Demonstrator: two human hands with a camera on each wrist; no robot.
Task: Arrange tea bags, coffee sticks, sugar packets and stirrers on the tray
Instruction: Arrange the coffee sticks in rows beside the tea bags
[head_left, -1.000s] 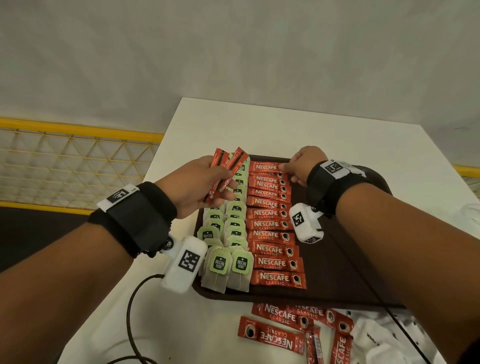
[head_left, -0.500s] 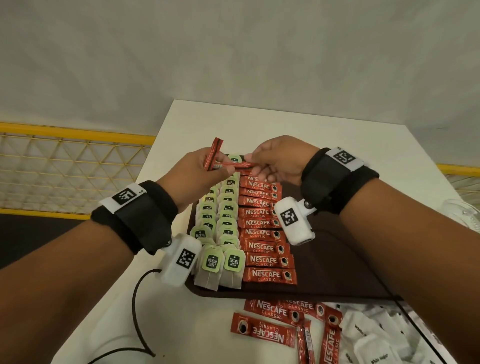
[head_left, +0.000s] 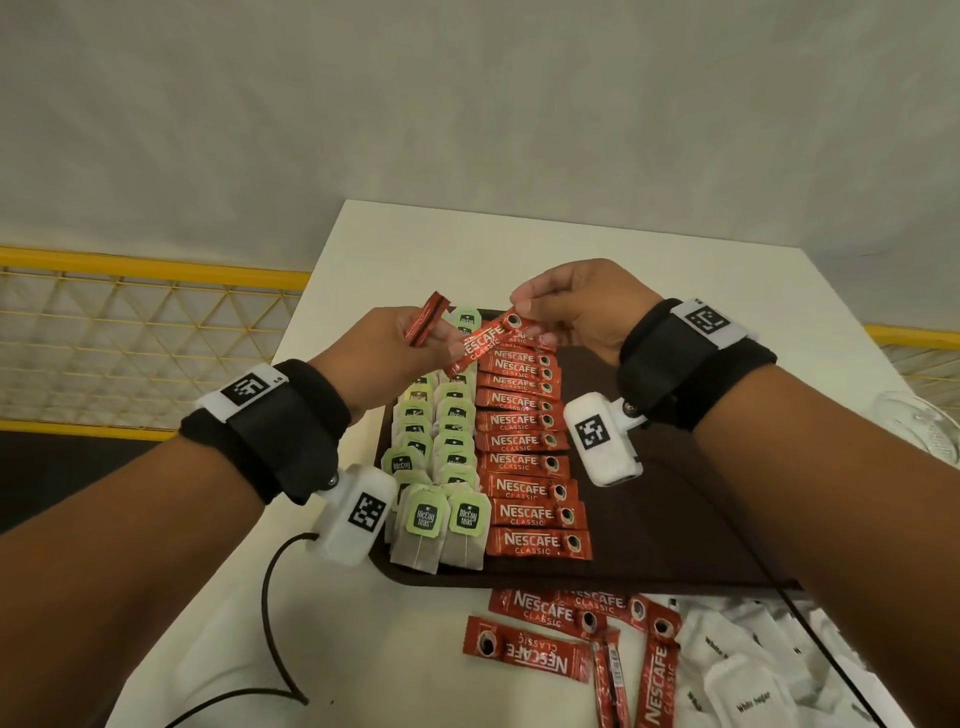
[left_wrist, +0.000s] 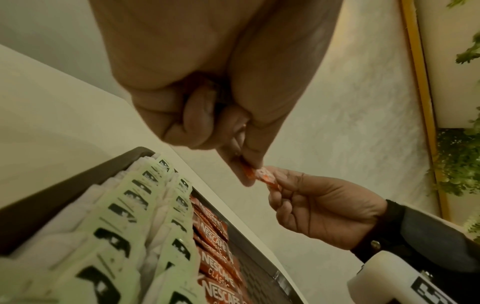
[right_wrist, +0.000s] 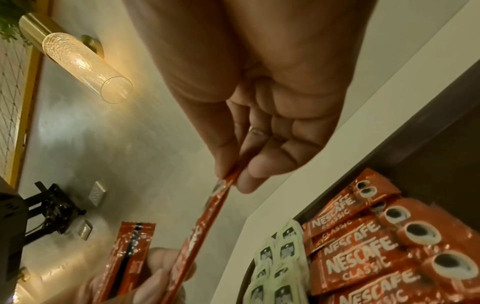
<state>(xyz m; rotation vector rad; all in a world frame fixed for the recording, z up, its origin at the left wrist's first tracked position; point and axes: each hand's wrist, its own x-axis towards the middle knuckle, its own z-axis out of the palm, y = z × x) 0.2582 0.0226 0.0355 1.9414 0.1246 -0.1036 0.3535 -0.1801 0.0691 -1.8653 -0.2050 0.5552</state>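
The right hand (head_left: 582, 312) pinches one end of a red foil coffee stick (head_left: 485, 340), apparently shared with the left hand (head_left: 384, 358), its long axis slanting above the dark brown tray's (head_left: 675, 519) far coffee row.

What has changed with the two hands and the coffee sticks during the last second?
The right hand left the tray's coffee row, rose and pinched one coffee stick out of the left hand, which now holds one stick. The tea bags stayed.

Glossy red foil coffee sticks (head_left: 530, 441) are gleaming at the dark matt tray's (head_left: 675, 519) centre, with matt paper-tagged tea bags (head_left: 441, 467) lying at nine o'clock.
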